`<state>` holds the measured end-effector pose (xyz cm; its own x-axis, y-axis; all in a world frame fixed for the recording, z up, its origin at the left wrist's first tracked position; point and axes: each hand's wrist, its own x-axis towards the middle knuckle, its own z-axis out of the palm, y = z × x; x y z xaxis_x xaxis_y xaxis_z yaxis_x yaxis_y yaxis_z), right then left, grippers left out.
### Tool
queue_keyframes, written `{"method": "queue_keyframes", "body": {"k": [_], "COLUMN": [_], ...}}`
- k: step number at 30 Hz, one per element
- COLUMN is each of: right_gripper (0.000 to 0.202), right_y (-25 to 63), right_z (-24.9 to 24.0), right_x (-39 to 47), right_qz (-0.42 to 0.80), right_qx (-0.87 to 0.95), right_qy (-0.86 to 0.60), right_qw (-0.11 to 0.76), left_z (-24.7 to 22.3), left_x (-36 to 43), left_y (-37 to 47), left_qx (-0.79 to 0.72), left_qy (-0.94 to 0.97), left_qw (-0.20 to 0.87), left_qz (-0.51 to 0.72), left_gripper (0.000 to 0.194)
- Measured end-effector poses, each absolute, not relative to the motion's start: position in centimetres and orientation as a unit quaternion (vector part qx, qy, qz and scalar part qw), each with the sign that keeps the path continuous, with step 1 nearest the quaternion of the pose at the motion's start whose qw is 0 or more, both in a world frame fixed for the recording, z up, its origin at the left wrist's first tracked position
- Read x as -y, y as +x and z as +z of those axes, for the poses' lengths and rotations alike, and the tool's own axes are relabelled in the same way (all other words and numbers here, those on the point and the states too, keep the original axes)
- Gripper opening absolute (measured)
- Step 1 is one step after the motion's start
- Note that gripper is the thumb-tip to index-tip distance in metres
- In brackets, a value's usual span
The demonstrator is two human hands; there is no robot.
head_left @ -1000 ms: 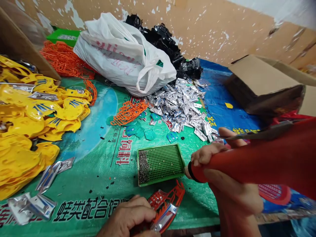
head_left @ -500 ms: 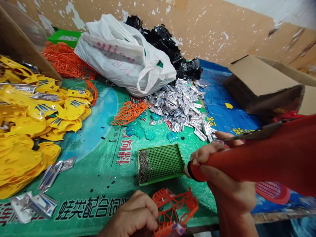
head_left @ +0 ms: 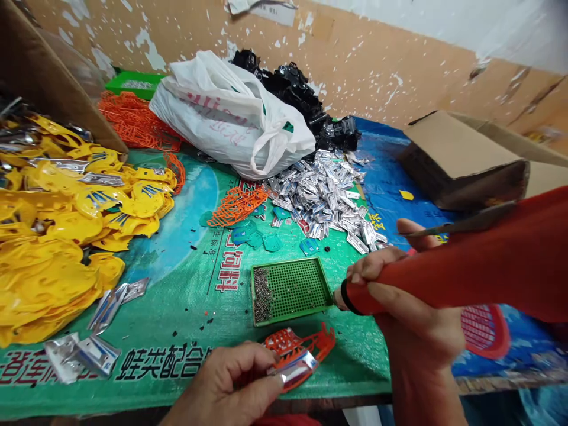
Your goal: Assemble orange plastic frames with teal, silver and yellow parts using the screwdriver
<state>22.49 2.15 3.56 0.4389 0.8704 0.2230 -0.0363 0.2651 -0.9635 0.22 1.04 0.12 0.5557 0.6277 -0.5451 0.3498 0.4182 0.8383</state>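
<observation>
My left hand (head_left: 226,381) pinches an orange openwork plastic frame (head_left: 326,344) together with a shiny silver-and-blue plate (head_left: 298,368), close to the table's front edge. The plate lies against the frame. Wrapped round a red electric screwdriver (head_left: 470,269) is my right hand (head_left: 412,322). The tool's black-collared nose points left, near the right side of a green perforated tray (head_left: 299,287); its tip is hard to make out. Small screws (head_left: 262,302) lie heaped along the tray's left side. A dark metal strip (head_left: 470,222) runs along the top of the screwdriver.
Yellow plastic parts (head_left: 57,284) are piled at left, with loose silver plates (head_left: 100,355) before them. Behind the tray lie a heap of silver plates (head_left: 328,189), a white plastic bag (head_left: 222,112) and black parts (head_left: 297,89). A cardboard box (head_left: 461,148) and red basket (head_left: 488,331) stand right.
My left hand has turned the orange frame, bringing the silver plate into clear sight on it. The right hand keeps its hold on the screwdriver. The camera view has shifted slightly.
</observation>
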Motion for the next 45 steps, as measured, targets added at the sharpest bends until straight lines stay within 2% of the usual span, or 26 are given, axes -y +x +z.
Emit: {"method": "queue_keyframes", "body": {"k": [6, 12, 18, 25, 35, 45], "right_gripper": [0.059, 0.062, 0.05, 0.043, 0.059, 0.051], "right_y": [22.1, 21.8, 21.2, 19.6, 18.0, 17.9], "right_z": [5.7, 5.5, 6.2, 8.3, 7.7, 7.0], "right_x": [-2.1, -1.9, -1.9, -0.9, 0.0, 0.3], "right_qz": [0.333, 0.35, 0.333, 0.384, 0.436, 0.478], "right_qx": [0.415, 0.403, 0.419, 0.407, 0.415, 0.446], "right_qy": [-0.463, -0.465, -0.443, -0.424, -0.408, -0.37], "right_qw": [0.709, 0.706, 0.72, 0.712, 0.686, 0.66], "left_z": [0.5, 0.0, 0.4, 1.0, -0.3, -0.1], "left_x": [-1.3, -0.9, -1.1, -1.4, -0.8, -0.7], "left_y": [1.1, 0.8, 0.8, 1.5, 1.4, 1.5], "left_qx": [-0.471, -0.47, -0.464, -0.456, -0.431, -0.426], "left_qy": [0.507, 0.494, 0.457, 0.39, 0.362, 0.383], "left_qw": [0.713, 0.721, 0.744, 0.778, 0.79, 0.783], "left_qz": [0.118, 0.121, 0.149, 0.186, 0.243, 0.241], "left_gripper": [0.03, 0.03, 0.027, 0.027, 0.021, 0.022]}}
